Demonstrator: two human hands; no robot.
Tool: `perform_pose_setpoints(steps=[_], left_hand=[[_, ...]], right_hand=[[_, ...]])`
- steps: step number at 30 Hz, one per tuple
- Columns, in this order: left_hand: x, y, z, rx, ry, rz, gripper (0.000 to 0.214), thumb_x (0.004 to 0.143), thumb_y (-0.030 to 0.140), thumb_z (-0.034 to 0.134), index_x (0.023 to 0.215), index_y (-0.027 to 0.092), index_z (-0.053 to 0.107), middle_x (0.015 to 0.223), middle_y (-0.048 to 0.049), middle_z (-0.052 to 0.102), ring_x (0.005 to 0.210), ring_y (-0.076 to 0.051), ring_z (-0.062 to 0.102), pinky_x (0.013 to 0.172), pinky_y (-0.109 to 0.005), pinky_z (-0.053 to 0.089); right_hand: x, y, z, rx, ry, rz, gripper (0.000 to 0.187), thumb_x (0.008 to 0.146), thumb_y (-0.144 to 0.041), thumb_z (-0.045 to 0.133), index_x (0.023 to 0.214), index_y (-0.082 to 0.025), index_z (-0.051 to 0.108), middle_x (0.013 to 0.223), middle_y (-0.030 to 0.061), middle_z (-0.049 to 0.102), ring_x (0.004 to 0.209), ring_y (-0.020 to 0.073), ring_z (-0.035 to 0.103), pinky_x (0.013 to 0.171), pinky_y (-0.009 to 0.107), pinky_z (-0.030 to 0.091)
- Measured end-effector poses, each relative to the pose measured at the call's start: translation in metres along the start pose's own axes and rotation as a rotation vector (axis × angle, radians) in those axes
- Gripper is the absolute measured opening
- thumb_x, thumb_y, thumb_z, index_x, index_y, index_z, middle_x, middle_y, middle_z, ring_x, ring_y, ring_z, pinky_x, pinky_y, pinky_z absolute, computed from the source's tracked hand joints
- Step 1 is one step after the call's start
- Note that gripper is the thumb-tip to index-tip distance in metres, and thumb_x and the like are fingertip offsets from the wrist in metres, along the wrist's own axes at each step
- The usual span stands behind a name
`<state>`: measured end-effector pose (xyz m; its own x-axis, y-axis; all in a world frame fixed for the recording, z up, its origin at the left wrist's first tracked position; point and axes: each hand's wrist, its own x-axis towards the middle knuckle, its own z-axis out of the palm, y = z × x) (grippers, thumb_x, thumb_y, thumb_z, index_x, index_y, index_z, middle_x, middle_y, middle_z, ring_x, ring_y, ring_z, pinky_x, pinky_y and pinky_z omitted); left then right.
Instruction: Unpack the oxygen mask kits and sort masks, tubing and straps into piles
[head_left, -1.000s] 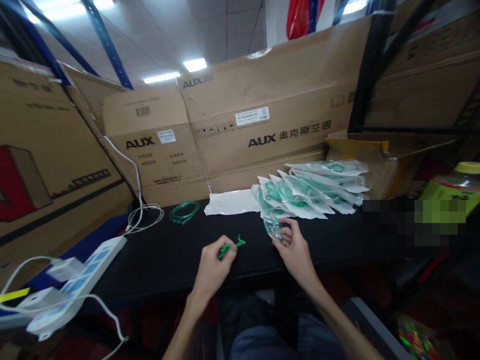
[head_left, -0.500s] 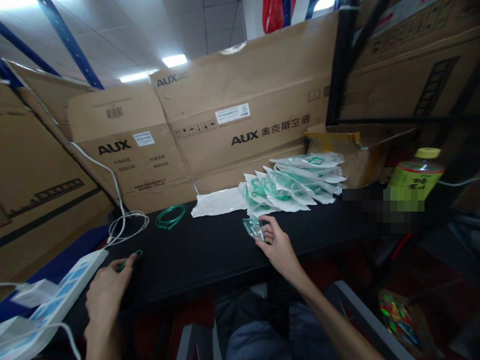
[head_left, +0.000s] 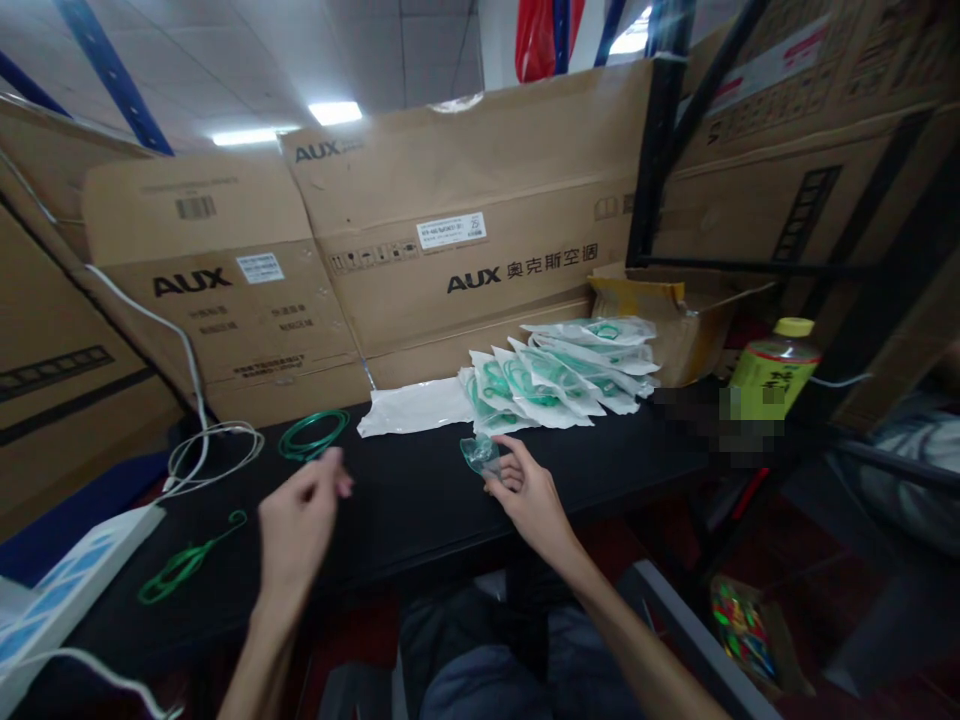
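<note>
My right hand [head_left: 525,490] pinches a small clear plastic piece [head_left: 480,453] just above the black table [head_left: 405,510], in front of a row of white packets with green tubing [head_left: 555,375]. My left hand [head_left: 300,515] hovers over the table's left half with fingers loosely curled and nothing in them; it is somewhat blurred. A green strap [head_left: 187,560] lies flat on the table to the left of that hand. A coil of green tubing [head_left: 311,435] rests farther back.
Large AUX cardboard boxes [head_left: 465,230] wall off the back. A flat white bag [head_left: 412,405] lies beside the packets. White cable [head_left: 210,445] and a power strip [head_left: 67,590] sit at left. A yellow-capped bottle [head_left: 772,375] and black shelf frame [head_left: 652,160] stand at right.
My left hand carried the green strap from the table's middle out to the left, let it go there, and has come back toward the middle. The right hand kept the clear piece.
</note>
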<state>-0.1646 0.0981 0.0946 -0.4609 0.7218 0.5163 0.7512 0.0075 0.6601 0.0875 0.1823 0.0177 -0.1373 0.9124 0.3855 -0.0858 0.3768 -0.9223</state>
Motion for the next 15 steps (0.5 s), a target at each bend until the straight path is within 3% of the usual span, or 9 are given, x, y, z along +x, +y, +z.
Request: perform_pose_setpoints(steps=[1,3,5,9,12,15], left_hand=[[-0.007,0.018,0.019,-0.068,-0.113,0.111,0.041,0.090,0.055,0.056,0.072,0.020,0.067,0.078,-0.0032,0.072,0.080,-0.021,0.066,0.078,-0.031,0.050],[-0.021,0.048,0.053,-0.180,-0.362,0.201,0.033,0.091,0.048,0.060,0.104,0.021,0.073,0.095,-0.0050,0.075,0.083,-0.020,0.067,0.070,-0.026,0.050],[-0.032,0.066,0.080,-0.228,-0.509,0.261,0.033,0.094,0.046,0.058,0.111,0.022,0.074,0.101,-0.0062,0.075,0.085,-0.019,0.067,0.070,-0.026,0.049],[-0.035,0.063,0.106,-0.340,-0.500,0.183,0.034,0.095,0.047,0.056,0.104,0.020,0.075,0.102,-0.0071,0.074,0.091,-0.021,0.068,0.075,-0.027,0.051],[-0.030,0.048,0.107,-0.488,-0.503,0.073,0.038,0.096,0.049,0.054,0.110,0.018,0.072,0.107,-0.0064,0.075,0.099,-0.022,0.067,0.085,-0.028,0.051],[-0.026,0.040,0.100,-0.553,-0.551,-0.026,0.040,0.096,0.050,0.052,0.107,0.017,0.071,0.103,-0.0050,0.074,0.098,-0.022,0.065,0.088,-0.028,0.047]], right_hand=[[0.000,0.001,0.000,0.001,0.000,0.001,0.046,0.079,-0.025,0.065,0.125,-0.019,0.057,0.082,0.0011,0.069,0.070,0.0165,0.070,0.068,0.029,0.060],[0.000,0.001,0.000,0.007,-0.004,-0.002,0.049,0.081,-0.027,0.065,0.128,-0.019,0.055,0.085,0.0030,0.070,0.073,0.0178,0.072,0.072,0.032,0.061],[0.000,0.000,-0.001,0.036,-0.035,-0.007,0.052,0.082,-0.028,0.064,0.132,-0.018,0.053,0.094,0.0059,0.073,0.082,0.0192,0.074,0.080,0.035,0.062],[-0.001,-0.005,-0.001,0.055,-0.113,-0.019,0.058,0.083,-0.026,0.067,0.138,-0.019,0.051,0.111,0.0099,0.075,0.094,0.0214,0.075,0.092,0.040,0.061],[-0.004,-0.011,-0.002,-0.004,-0.159,-0.052,0.059,0.085,-0.027,0.070,0.141,-0.020,0.053,0.114,0.0094,0.075,0.099,0.0215,0.074,0.097,0.041,0.059],[-0.006,-0.016,-0.004,-0.031,-0.167,-0.070,0.046,0.090,-0.030,0.067,0.135,-0.020,0.060,0.113,0.0091,0.075,0.102,0.0213,0.073,0.097,0.040,0.059]])
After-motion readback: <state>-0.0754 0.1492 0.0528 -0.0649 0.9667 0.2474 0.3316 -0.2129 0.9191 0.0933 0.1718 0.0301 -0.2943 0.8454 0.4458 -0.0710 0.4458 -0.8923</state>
